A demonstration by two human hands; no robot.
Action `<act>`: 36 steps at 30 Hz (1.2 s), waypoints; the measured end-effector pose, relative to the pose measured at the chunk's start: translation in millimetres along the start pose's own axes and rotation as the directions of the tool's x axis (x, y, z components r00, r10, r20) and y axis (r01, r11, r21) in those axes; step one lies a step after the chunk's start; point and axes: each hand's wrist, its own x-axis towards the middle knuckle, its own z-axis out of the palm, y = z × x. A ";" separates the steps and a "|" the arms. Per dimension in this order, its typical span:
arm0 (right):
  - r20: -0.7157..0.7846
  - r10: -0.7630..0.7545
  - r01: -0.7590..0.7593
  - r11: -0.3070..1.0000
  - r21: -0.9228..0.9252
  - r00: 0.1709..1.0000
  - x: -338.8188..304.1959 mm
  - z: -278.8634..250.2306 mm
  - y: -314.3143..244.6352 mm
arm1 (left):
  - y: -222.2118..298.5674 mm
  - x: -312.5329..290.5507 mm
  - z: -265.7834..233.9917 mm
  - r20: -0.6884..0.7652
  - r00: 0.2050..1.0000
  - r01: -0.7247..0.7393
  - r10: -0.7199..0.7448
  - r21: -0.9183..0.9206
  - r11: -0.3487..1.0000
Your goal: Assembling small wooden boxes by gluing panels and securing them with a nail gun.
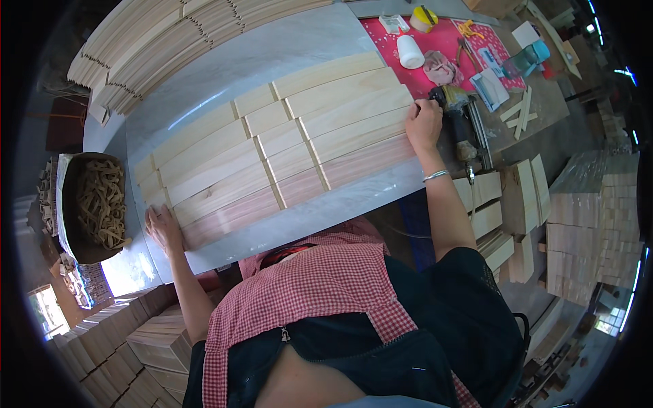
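Several pale wooden boards (224, 165) lie side by side on the grey-white tabletop (286, 228), with narrow grooves cut across them. The two nearest me look pinkish. At the left end of the near boards rests my left hand (163, 230), its fingers apart and laid against the board ends. My right hand (425, 126) is at the right end, its fingers bent around the board edge. Just beside it on the right lies an air nail gun (462, 129) with a black body and a metal rail.
A box of wood scraps (71, 231) stands at left. Long slats (153, 51) are stacked at the far left. A pink mat (381, 34) at far right bears a white bottle (409, 52), a cloth (441, 68) and a tape roll (424, 19). Wood stacks (575, 231) fill the right.
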 end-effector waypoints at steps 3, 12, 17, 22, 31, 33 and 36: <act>-0.061 -0.023 0.021 0.999 -0.034 0.998 -5.1 1.5 -2.3 | 14.1 -4.9 -7.3 0.005 0.999 0.051 -0.051 -0.032 0.998; -0.124 -0.015 0.002 0.995 -0.104 0.992 23.4 3.5 -20.9 | 22.5 21.3 -6.6 -0.048 0.996 0.080 -0.081 -0.032 0.996; -0.079 -0.001 -0.004 0.999 -0.053 0.997 42.4 19.1 -34.9 | 18.7 54.1 16.5 -0.054 0.996 0.064 -0.066 -0.030 0.998; -0.067 0.019 -0.022 0.999 -0.048 0.998 42.2 31.4 -37.7 | 25.9 59.1 19.9 0.005 0.998 0.062 -0.062 -0.036 0.997; -0.068 0.101 -0.104 0.994 -0.045 0.993 46.2 34.0 -39.8 | 45.5 53.2 3.3 0.001 0.994 0.105 -0.105 -0.011 0.994; -0.052 0.146 -0.149 0.987 -0.062 0.988 47.6 30.8 -41.3 | 59.3 55.2 -6.9 0.027 0.990 0.141 -0.142 0.035 0.989; -0.030 0.131 -0.133 0.988 -0.073 0.991 60.6 29.2 -57.3 | 52.4 77.4 1.2 0.025 0.990 0.140 -0.142 0.041 0.989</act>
